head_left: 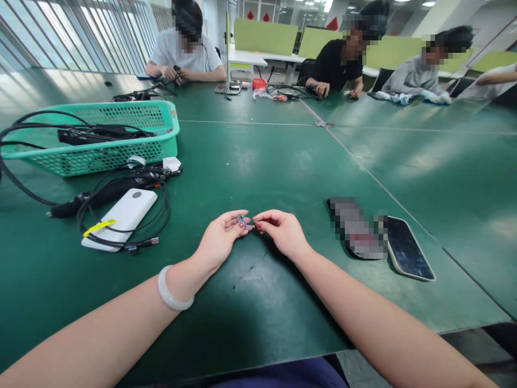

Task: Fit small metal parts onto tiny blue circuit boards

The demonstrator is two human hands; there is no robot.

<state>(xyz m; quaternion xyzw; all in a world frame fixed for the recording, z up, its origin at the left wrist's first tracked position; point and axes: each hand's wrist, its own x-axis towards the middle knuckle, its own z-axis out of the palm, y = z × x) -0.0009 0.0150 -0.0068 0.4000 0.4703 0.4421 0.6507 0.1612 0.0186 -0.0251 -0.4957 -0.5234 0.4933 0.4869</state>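
Observation:
Between the thumb and fingers of my left hand (222,237) is a small grey-blue part (242,220) with an open, frame-like shape; its exact kind is too small to make out. My right hand (283,230) is pinched close beside it, the fingertips almost meeting those of the left. A tiny dark bit (254,222) shows at the right fingertips, too small to name. Both hands are just above the green table (258,167), near its front edge. A pale bangle (172,291) circles my left wrist.
At left, a turquoise basket (169,143) holds black cabled gear. Before it lie a white power bank (125,215), coiled cables and a black device (109,193). A phone (409,248) and a blurred dark flat item (355,229) lie right. Several people sit across the table.

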